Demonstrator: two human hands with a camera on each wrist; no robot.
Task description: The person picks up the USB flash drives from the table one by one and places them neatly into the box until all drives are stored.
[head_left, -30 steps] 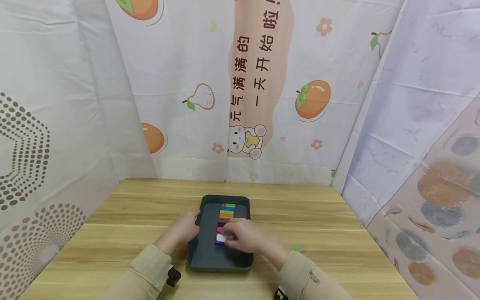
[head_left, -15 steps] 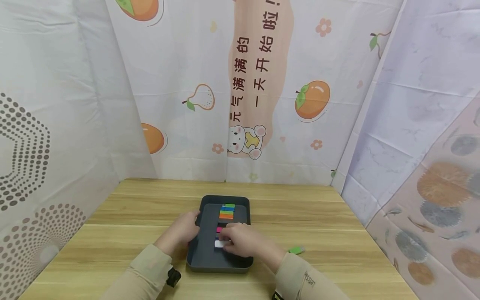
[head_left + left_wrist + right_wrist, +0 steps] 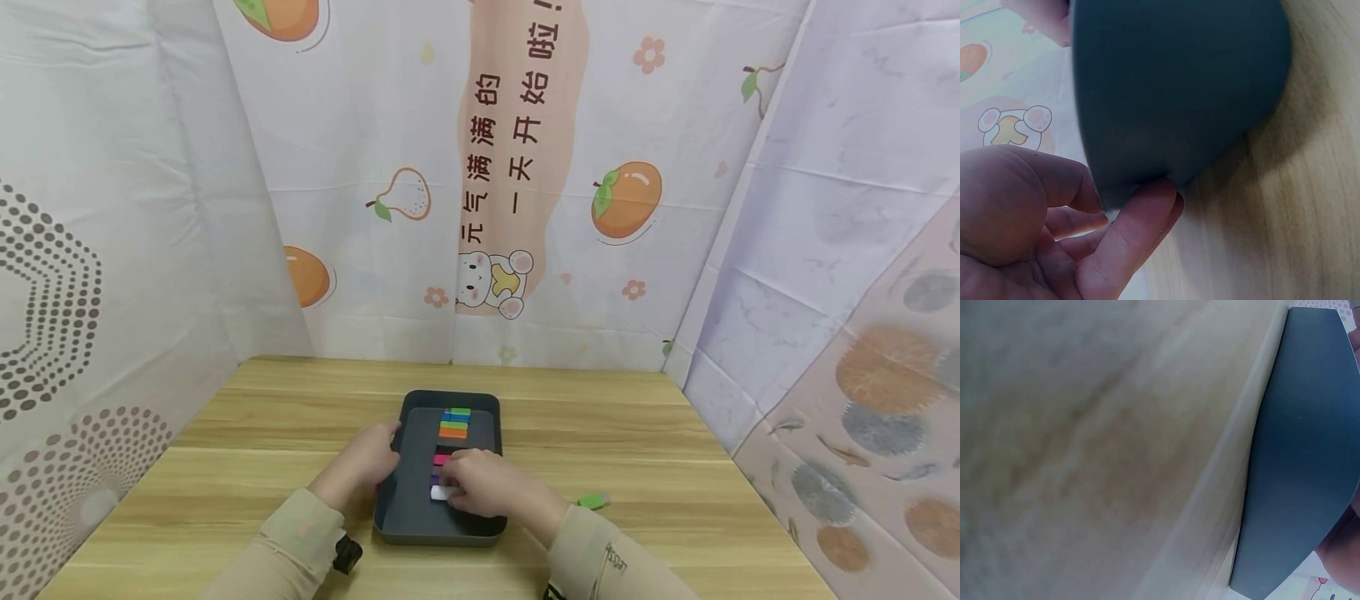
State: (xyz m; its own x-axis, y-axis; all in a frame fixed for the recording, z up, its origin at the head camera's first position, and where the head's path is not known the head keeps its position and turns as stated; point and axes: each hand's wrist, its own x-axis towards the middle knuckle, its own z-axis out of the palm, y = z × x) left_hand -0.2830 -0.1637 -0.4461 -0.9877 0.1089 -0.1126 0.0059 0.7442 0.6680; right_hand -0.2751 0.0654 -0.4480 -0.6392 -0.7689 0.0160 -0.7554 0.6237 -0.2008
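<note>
A dark grey tray (image 3: 412, 517) stands on the table. My left hand (image 3: 369, 454) grips its left wall; in the left wrist view the thumb and fingers of that hand (image 3: 1116, 231) pinch the tray's edge. Inside the tray, my right hand (image 3: 491, 483) pinches a small white USB flash drive (image 3: 441, 493) at its right end. Just behind that lie a purple drive (image 3: 435, 480) and a pink drive (image 3: 441, 459), partly covered by the fingers. Farther back, orange (image 3: 453, 433), green and blue drives lie close together in a column. In the right wrist view the tray wall hides most of the hand.
A green USB flash drive (image 3: 594, 501) with a grey end lies on the wooden table (image 3: 637, 450), right of the tray, close to my right forearm. Printed curtains (image 3: 375, 275) hang behind the table and along both sides.
My right hand has moved slightly towards me, bringing the white drive nearer the tray's front. The purple one now shows behind it. My left hand stays at the tray wall.
</note>
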